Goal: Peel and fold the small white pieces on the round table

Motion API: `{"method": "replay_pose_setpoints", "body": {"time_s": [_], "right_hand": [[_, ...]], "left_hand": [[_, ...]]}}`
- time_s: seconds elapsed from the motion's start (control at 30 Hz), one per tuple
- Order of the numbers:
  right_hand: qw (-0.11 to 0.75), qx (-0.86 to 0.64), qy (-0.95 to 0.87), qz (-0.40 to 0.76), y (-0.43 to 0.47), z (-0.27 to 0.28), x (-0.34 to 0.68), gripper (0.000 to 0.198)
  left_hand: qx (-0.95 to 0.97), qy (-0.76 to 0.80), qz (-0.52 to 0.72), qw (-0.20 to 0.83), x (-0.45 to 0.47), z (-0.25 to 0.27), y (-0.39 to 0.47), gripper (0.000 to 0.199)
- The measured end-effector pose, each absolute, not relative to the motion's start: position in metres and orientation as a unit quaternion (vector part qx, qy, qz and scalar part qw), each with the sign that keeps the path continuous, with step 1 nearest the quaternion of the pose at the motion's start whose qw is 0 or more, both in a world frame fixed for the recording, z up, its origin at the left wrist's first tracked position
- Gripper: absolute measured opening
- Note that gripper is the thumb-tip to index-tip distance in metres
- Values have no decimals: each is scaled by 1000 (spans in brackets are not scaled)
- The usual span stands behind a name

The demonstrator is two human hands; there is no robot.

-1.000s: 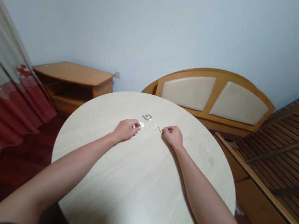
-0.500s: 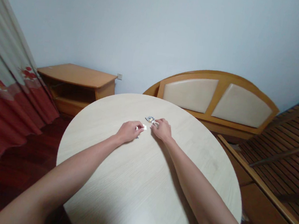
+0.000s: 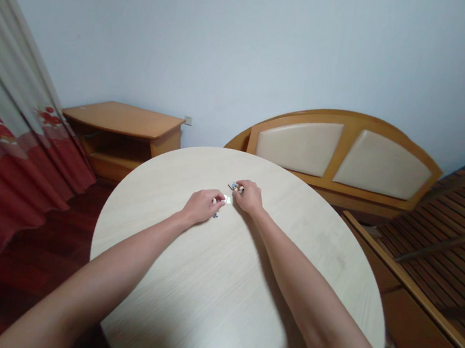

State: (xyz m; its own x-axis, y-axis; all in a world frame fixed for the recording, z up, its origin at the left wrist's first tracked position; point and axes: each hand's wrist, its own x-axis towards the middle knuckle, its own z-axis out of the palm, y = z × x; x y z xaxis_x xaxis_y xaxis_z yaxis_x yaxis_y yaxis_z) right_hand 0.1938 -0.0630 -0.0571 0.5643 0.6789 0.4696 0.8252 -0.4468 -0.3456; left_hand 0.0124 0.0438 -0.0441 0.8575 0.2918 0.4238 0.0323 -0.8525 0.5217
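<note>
We find the cluster of small grey-blue pieces (image 3: 233, 186) on the far half of the counter (image 3: 201, 289), at the fingertips of the right grip (image 3: 250, 197). That grip is partly open, thumb and forefinger curved apart about the cluster's near right side; a small dark bit shows between them, though we cannot tell whether it is held. Just nearer and slightly left of the cluster we note a flat white piece (image 3: 227, 200), directly at the fingertips of the left grip (image 3: 202, 206). Here thumb and forefinger are drawn close together at its edge; we cannot confirm a firm hold. A small dark piece (image 3: 215, 215) lies just below those fingertips. Beyond the round counter we record a wooden cabinet (image 3: 124, 118) at left, a padded headboard (image 3: 339, 153) at right, and a red-and-white curtain (image 3: 27, 154) at far left.
</note>
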Motion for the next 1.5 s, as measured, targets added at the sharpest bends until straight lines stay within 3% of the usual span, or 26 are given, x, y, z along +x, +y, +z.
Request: {"method": "replay_pose_setpoints", "body": {"time_s": [0.23, 0.53, 0.7, 0.87, 1.17, 1.5], "right_hand": [[530, -721, -445, -33, -101, -77, 148, 38], [678, -593, -406, 158, -108, -79, 130, 39], [677, -567, -428, 191, -109, -80, 130, 37], [595, -654, -457, 91, -112, -77, 125, 33], [541, -681, -493, -8, -116, -74, 129, 21], [542, -681, -492, -24, -115, -74, 131, 17]], "left_hand": [[935, 34, 240, 261, 14, -48, 41, 25], [940, -32, 237, 243, 10, -40, 34, 22], [939, -18, 241, 242, 12, -43, 35, 18], [940, 12, 243, 239, 14, -48, 36, 14], [939, 24, 254, 232, 15, -47, 35, 22], [944, 48, 241, 222, 14, -44, 33, 37]]}}
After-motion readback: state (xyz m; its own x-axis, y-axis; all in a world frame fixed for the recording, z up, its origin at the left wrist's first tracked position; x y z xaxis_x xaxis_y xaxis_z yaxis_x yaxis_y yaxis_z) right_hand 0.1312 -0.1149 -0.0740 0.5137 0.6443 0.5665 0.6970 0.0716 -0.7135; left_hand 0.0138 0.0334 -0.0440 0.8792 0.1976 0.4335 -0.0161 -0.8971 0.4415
